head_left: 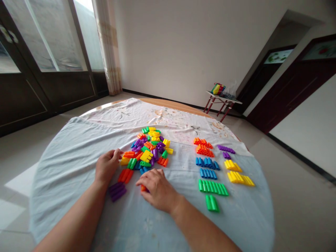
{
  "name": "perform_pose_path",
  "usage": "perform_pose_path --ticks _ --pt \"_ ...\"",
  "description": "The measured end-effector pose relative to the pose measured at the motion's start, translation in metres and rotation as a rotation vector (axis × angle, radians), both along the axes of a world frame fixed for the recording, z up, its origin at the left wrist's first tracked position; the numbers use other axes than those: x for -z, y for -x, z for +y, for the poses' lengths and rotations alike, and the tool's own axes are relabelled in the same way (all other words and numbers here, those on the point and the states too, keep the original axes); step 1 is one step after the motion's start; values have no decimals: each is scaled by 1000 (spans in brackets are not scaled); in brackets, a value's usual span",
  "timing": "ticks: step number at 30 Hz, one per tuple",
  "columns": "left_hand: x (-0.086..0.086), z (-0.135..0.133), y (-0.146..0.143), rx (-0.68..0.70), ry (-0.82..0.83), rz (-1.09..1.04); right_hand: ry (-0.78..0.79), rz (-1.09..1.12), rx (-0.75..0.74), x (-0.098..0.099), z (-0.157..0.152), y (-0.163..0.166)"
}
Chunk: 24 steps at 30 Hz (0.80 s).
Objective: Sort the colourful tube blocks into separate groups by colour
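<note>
Open lane of tablecloth (181,159) runs near to far between block heap (147,156) and block rows (208,163) at right. Heap's left edge obstructed by left hand (107,166); near side by right hand (160,192) and purple blocks (117,191). Far-left cloth passable. Only slim gaps between rows.

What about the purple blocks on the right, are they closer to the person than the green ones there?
No, those purple blocks lie farther back, while the green blocks sit nearer the person.
</note>
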<state>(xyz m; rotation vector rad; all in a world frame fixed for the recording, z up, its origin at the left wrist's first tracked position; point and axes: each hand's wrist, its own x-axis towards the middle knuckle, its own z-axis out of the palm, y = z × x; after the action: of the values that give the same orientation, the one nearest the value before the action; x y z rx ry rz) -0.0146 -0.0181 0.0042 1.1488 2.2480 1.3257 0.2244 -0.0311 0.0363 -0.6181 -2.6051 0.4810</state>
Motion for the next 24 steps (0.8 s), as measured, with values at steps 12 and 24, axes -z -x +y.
perform_pose_path --ticks 12,24 --pt "-12 -5 -13 24 95 158 39 144 397 12 49 -60" --pt "-1 4 -57 108 29 670 131 171 524 26 46 -44"
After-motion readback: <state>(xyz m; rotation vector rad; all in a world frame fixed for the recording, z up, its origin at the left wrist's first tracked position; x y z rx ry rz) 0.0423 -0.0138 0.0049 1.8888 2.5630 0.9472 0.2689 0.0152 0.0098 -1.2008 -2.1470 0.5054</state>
